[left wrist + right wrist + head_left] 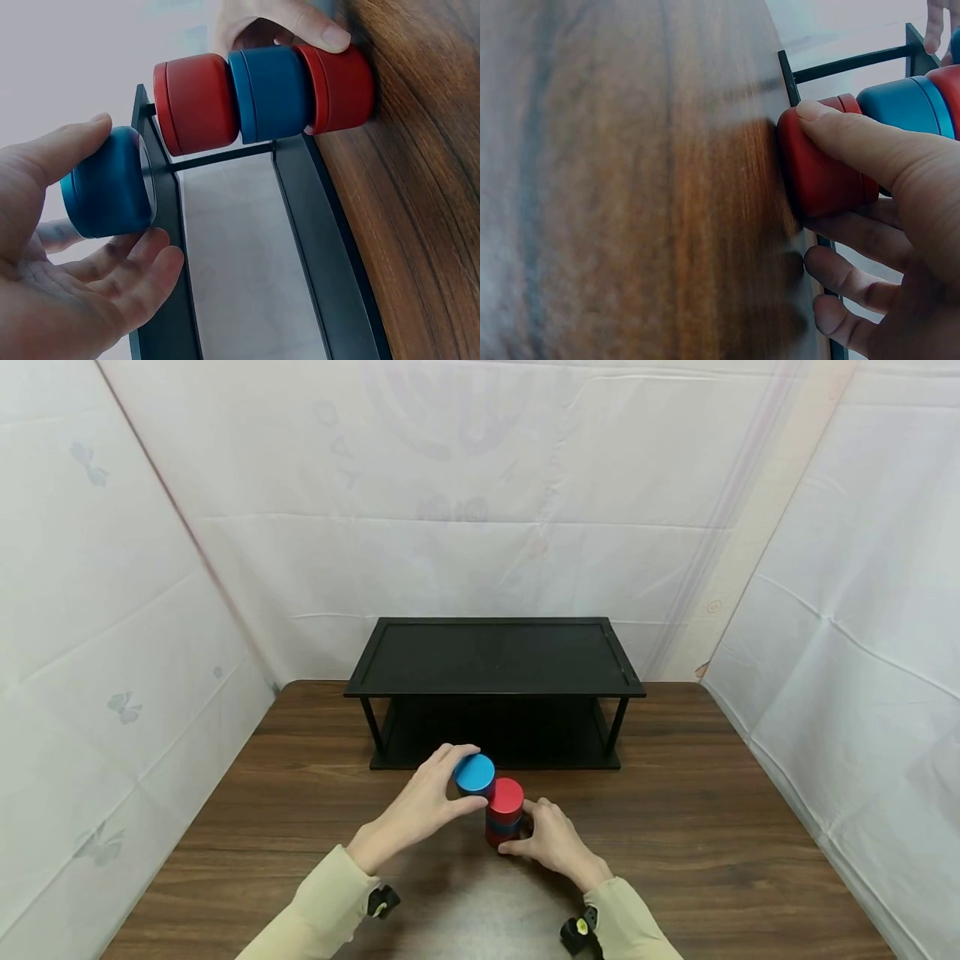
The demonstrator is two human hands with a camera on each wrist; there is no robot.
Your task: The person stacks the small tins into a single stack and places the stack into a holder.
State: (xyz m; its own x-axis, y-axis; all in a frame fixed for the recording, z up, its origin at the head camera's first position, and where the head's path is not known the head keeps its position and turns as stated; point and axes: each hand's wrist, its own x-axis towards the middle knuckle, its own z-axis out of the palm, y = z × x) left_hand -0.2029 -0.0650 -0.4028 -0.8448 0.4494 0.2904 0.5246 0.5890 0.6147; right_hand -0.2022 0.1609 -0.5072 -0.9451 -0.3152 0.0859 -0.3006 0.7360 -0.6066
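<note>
Nearest are two pale sleeves [318, 902], with a small black device [383, 902] at the left wrist and a similar one [575, 935] at the right.

Just beyond, the right hand [553, 842] has its grip clamped on the lowest red container [821, 169], which stands upright on the bench [720, 827], the thumb on one side and fingers on the other. On it sits the middle blue container [274, 94], and on this one the top red container [507, 796], so they make a column of three.

The left hand [420, 810] has its grip clamped on another blue container [112, 187], between thumb and fingers. This one is in the air, higher than the column and to its left, near the top red container but apart from it.

Farther, a black rack [495, 656] stands on the brown wooden bench, with an upper board and a lower board [495, 731] joined by posts. Behind everything hangs white cloth [480, 485] with faint prints.
</note>
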